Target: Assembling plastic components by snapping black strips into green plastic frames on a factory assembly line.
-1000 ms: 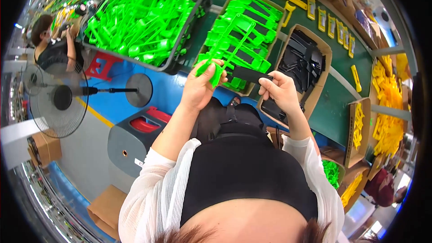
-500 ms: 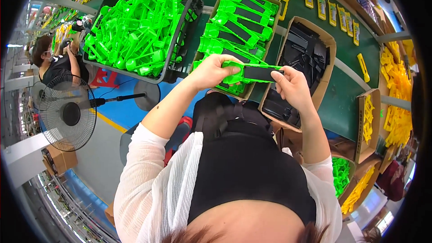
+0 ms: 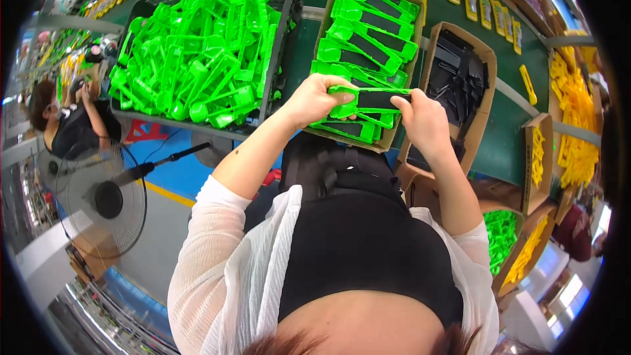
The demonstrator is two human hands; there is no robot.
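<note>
Both my hands hold up one green plastic part (image 3: 342,106) with a flat black strip (image 3: 374,100) lying along its middle. At its wider left end, my left hand (image 3: 311,101) pinches it with the thumb on top. My right hand (image 3: 426,121) is closed on the narrower right end, its thumb pressing at the strip's end. Below the held part stands a cardboard box (image 3: 415,52) with several similar green parts, laid in a row with black strips in them. Right of it, another cardboard box (image 3: 492,82) contains loose black strips (image 3: 455,73).
A dark plastic crate (image 3: 287,16) heaped with green parts (image 3: 190,52) stands at left on the green table (image 3: 503,151). Yellow parts (image 3: 574,138) lie at the right. A standing fan (image 3: 107,198) and a co-worker (image 3: 75,121) are at the left.
The crate and boxes sit differently in the picture as the view has shifted. My right hand has curled further around the right end of the green part; my left keeps its pinch.
</note>
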